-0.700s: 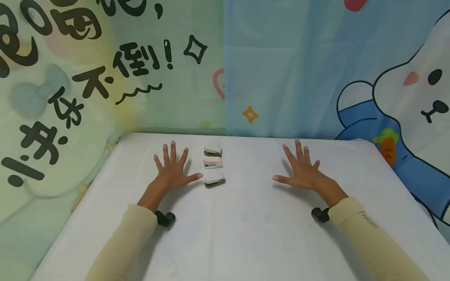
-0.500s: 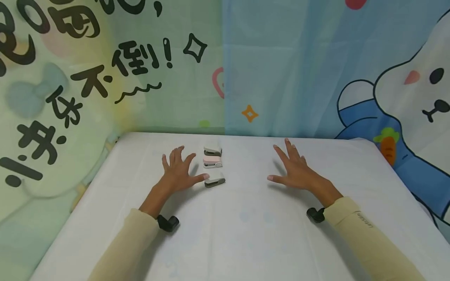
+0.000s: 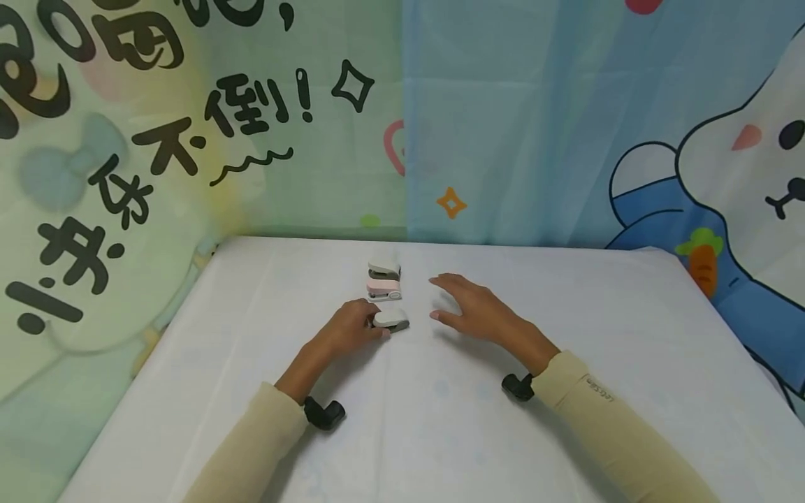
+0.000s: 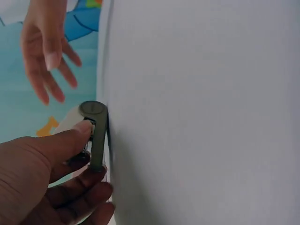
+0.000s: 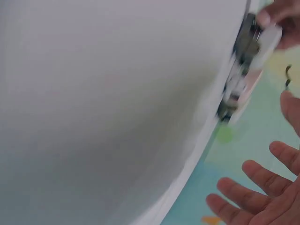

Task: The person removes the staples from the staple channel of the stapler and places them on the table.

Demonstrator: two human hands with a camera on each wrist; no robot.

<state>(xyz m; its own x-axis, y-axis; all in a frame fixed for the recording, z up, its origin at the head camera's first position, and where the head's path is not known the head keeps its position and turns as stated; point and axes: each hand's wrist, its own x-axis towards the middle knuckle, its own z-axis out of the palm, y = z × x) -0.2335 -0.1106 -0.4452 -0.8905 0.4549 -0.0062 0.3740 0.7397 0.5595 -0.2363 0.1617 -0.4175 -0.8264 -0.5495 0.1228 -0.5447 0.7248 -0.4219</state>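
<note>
My left hand (image 3: 352,327) pinches the nearest stapler (image 3: 393,318), white with a grey base, by its left end. In the left wrist view the thumb lies on the side of this stapler (image 4: 97,140) and the fingers curl beneath it. Behind it on the table, a pink stapler (image 3: 383,287) and another white-and-grey stapler (image 3: 384,267) stand one behind the other. To the right of the staplers, my right hand (image 3: 484,311) is held above the table with thumb and fingers apart, holding nothing. Its spread fingers (image 5: 234,192) also show in the right wrist view.
A white cloth covers the table (image 3: 428,433), whose far edge meets a printed curtain (image 3: 503,140) with lettering and a cartoon animal. Each wrist bears a small black camera (image 3: 324,415).
My left hand has moved right and toward me, going from spread fingers to pinching the nearest stapler. My right hand has moved left toward the staplers, its fingers drawing closer together.
</note>
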